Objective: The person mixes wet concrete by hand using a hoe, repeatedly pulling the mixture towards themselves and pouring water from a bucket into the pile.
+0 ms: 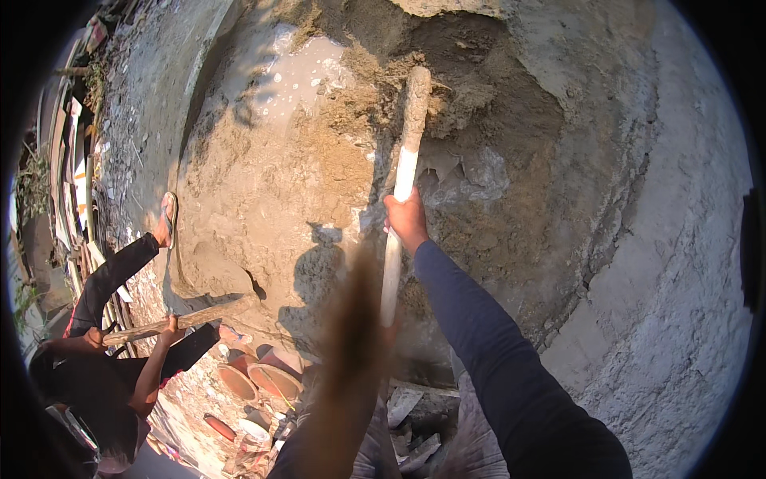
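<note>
The right grip is wrapped firmly around a long wooden handle, the fingers folded about its pale middle stretch. The left grip lies at the handle's lower end, mostly hidden by a blurred brown shape close to the camera; how its fingers are set cannot be told. The handle stands lengthwise over the wet mix, its upper part coated with mud and its far tip against a dug, crumbly hollow toward the mix's far edge. Whether a blade is buried there cannot be made out.

Just left of the handle, a person's shadow falls across the mix. Near the mix's far left corner lies a shallow, cloudy puddle. A rough, pale grey band borders its right side.

At the near left edge, a co-worker in dark clothes holds another wooden handle with both hands, its end reaching into the mix; a sandalled foot rests at the left edge. Beside the near left corner sit reddish-brown pans among rubble, and planks lie stacked well beyond the left edge.
</note>
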A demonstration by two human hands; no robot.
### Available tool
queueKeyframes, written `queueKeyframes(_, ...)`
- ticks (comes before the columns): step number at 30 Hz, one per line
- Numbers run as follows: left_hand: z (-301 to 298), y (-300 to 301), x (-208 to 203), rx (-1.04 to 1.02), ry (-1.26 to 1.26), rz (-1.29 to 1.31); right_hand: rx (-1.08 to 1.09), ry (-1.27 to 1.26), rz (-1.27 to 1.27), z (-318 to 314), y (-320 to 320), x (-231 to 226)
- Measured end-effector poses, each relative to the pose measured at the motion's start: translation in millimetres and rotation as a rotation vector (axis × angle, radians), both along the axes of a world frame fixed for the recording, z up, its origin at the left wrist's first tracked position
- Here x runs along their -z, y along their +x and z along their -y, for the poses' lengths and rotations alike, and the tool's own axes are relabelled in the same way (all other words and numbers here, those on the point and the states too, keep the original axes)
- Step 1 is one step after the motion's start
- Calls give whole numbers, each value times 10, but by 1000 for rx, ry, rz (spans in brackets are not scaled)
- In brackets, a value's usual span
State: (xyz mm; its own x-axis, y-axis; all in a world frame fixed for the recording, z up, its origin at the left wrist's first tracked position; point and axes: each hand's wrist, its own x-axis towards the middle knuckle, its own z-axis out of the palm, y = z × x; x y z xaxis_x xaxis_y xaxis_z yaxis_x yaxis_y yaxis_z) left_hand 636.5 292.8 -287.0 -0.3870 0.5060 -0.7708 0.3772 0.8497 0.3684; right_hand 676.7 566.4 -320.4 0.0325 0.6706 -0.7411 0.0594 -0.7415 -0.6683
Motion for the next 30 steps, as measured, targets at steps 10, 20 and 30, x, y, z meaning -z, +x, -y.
queueKeyframes(10,-1231,-664,-176,-191,139,159,35,287,-102,-1322,-437,-495)
queueKeyframes(20,1511,-95,-1628,3,-139,32,-102,-54,36,1348,-151,-928)
queueKeyframes(30,-1198,203,-79,126,201,197,132,410,128,-1058,833,-1382)
